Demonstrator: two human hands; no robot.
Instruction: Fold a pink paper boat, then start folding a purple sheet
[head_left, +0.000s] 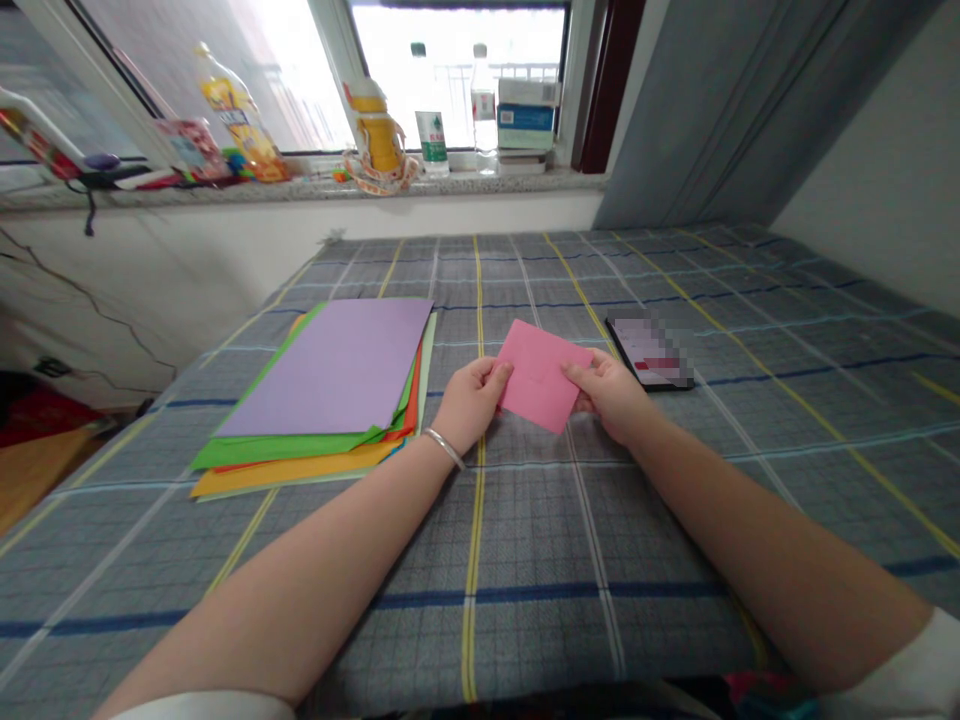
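A small, roughly square piece of pink paper point(541, 378) is held up over the plaid cloth, tilted so that one corner points down. My left hand point(474, 395) pinches its left side, thumb on top, and a silver bangle circles that wrist. On the opposite side my right hand point(606, 392) grips the paper between thumb and fingers. Faint crease lines show on the pink face. The fingers behind the paper are partly hidden.
To the left lies a stack of coloured paper sheets point(330, 370), purple on top. A phone point(651, 352) with a blurred screen rests beyond my right hand. Bottles, a yellow cup point(381, 140) and boxes point(527, 115) line the windowsill. Grey plaid cloth point(540, 540) covers the surface.
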